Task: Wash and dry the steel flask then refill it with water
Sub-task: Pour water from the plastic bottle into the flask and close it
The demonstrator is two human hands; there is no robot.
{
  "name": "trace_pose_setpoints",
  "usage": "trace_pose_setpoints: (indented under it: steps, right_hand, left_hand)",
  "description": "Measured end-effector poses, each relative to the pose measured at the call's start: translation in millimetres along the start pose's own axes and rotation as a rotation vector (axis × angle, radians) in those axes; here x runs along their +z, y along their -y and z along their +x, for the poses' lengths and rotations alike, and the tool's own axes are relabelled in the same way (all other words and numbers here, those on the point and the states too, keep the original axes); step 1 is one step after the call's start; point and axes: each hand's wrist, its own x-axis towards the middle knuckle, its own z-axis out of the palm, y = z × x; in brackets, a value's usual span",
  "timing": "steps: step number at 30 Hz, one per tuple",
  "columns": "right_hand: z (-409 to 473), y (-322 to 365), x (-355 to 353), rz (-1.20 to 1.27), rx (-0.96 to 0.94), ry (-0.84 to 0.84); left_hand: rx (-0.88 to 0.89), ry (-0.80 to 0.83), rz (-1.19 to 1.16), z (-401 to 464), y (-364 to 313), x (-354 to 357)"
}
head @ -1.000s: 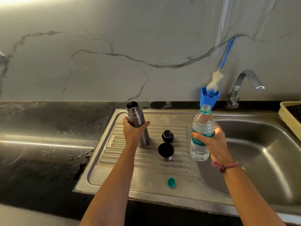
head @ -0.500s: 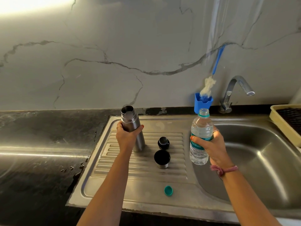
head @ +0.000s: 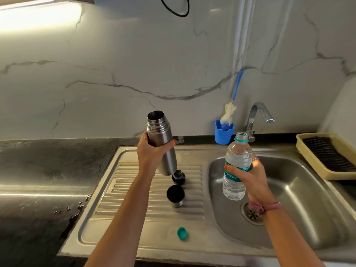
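Head view: open steel flask (head: 161, 143), water-filled bottle (head: 237, 166)

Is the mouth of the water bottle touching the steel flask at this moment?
Apart. The head view shows the water bottle in the right hand over the sink, with bare wall and drainboard plainly between it and the steel flask held in the left hand.
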Motion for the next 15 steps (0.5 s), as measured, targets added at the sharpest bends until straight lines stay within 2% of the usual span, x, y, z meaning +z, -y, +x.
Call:
trace_pose_setpoints:
  steps: [6,15]
  right_hand:
    - [-2.7,16.5,-25.0,-0.034,-0.027,-0.016]
    - [-6.4,35.3,-59.9,-0.156,-0.069,-0.029]
  left_hand:
    - [0.009,0.132,0.033,-28.8,-23.6,32.6]
    - [0.014,0.288,0.125,-75.9,-16.0,89.3]
